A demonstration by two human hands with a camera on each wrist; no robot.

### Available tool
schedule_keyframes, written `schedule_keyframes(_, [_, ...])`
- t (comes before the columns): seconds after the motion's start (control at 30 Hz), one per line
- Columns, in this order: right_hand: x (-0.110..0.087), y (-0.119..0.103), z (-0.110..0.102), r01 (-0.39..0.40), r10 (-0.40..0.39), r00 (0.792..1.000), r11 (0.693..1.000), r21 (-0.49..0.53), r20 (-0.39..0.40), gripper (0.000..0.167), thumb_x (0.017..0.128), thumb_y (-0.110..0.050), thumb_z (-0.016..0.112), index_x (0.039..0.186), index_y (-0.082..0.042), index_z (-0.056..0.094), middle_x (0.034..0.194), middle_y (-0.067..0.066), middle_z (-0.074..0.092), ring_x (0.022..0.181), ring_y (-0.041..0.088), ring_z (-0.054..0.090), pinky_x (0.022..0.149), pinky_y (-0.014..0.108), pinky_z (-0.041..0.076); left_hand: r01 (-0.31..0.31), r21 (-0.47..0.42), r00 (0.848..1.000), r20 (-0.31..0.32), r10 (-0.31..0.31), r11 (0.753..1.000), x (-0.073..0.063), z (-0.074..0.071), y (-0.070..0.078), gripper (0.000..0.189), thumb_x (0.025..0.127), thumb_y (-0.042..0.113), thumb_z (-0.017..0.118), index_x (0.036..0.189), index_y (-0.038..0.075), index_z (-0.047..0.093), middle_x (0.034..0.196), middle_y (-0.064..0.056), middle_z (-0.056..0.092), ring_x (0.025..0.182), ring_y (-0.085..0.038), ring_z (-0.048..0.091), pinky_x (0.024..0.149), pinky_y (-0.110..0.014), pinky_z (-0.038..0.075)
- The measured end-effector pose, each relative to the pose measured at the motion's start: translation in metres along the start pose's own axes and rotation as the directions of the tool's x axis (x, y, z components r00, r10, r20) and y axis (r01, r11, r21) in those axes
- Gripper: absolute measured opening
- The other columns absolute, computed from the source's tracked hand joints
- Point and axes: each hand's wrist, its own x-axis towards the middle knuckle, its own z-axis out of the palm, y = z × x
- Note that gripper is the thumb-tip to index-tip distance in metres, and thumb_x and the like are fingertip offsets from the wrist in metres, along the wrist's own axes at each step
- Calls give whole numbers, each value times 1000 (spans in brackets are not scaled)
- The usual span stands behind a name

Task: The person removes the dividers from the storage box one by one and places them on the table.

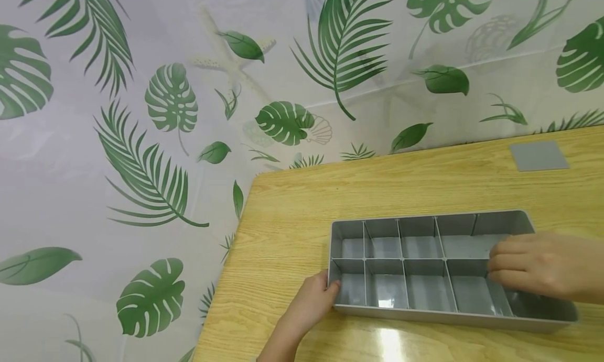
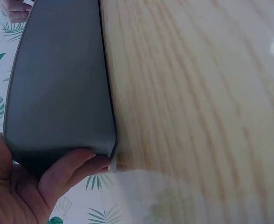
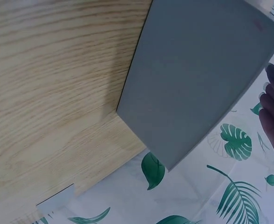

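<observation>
A long grey organizer box (image 1: 453,316) with thin dividers forming two rows of compartments lies on the table. My left hand (image 1: 315,297) grips its left end, thumb over the rim; in the left wrist view this hand (image 2: 39,186) has its fingers curled around the end of the box (image 2: 60,84). My right hand (image 1: 533,262) is over the right part of the box, near a cross divider (image 1: 501,296), with loosely bent fingers. In the right wrist view the fingertips (image 3: 267,100) show above the rim of the box (image 3: 197,84), with nothing visible between them.
A flat grey rectangular plate (image 1: 539,156) lies at the back right of the wood-grain table (image 1: 283,220). A leaf-patterned sheet (image 1: 236,89) hangs behind and to the left, along the table's edges.
</observation>
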Motion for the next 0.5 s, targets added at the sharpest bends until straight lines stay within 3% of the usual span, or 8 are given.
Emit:
schedule_keyframes(0.1, [0,-2,1,-2,2,1000,1000,-14,11,41,103,-9,23,86,-11,60,88,-3,60,83,11,55,81,24,41,-9,24,1000,-15,9,1000,-1,1,0,21,94,16,48,97,0,61,76,-6,61,67,-13,54,58,-28,45])
schedule_keyframes(0.3, [1,-8,1,-15,17,998,999,-32,57,42,104,-8,20,87,-15,58,88,-7,58,83,7,52,78,24,41,-32,66,997,-66,37,997,-3,4,0,30,93,15,45,108,-6,61,98,-19,68,91,-24,65,73,-37,52])
schedule_keyframes(0.5, [3,-7,5,41,-41,999,999,-12,4,41,103,-6,22,83,-14,58,85,-5,57,80,10,51,74,24,39,-30,63,997,-68,34,998,-1,5,0,25,92,13,45,98,-4,62,89,-14,68,78,-16,60,65,-31,50])
